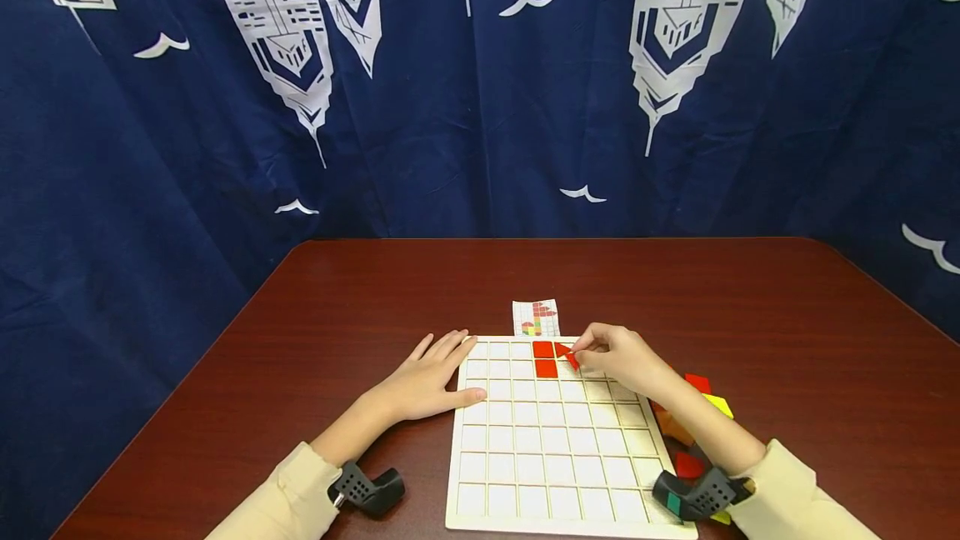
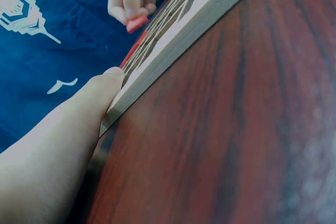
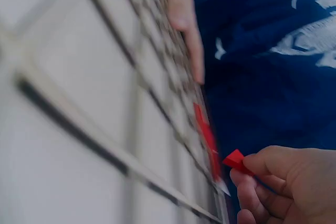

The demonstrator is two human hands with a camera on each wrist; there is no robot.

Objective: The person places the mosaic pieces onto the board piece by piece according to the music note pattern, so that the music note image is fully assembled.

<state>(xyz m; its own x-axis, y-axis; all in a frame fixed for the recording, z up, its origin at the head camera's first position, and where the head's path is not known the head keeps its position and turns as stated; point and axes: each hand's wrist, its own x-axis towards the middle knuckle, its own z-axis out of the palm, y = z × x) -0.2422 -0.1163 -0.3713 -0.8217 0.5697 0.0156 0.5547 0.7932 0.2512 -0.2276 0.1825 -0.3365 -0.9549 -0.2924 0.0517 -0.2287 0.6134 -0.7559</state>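
A white gridded board (image 1: 525,440) lies on the table, with red square tiles (image 1: 546,368) in its top rows and a red triangular tile (image 1: 562,349) beside the upper one. Over the top rows, my right hand (image 1: 618,357) pinches a small red tile between thumb and fingers. The right wrist view shows this held red tile (image 3: 235,159) just above the board's surface, its full outline partly covered by the fingertips. My left hand (image 1: 423,386) rests at the board's upper left edge with fingers spread and straight, the thumb (image 2: 110,80) touching the rim.
A small printed pattern card (image 1: 536,318) lies just beyond the board's far edge. To the right, partly under my right forearm, are several loose tiles: red (image 1: 697,382), yellow (image 1: 718,404) and orange (image 1: 675,430). A blue curtain (image 1: 480,123) hangs behind the brown table (image 1: 360,298).
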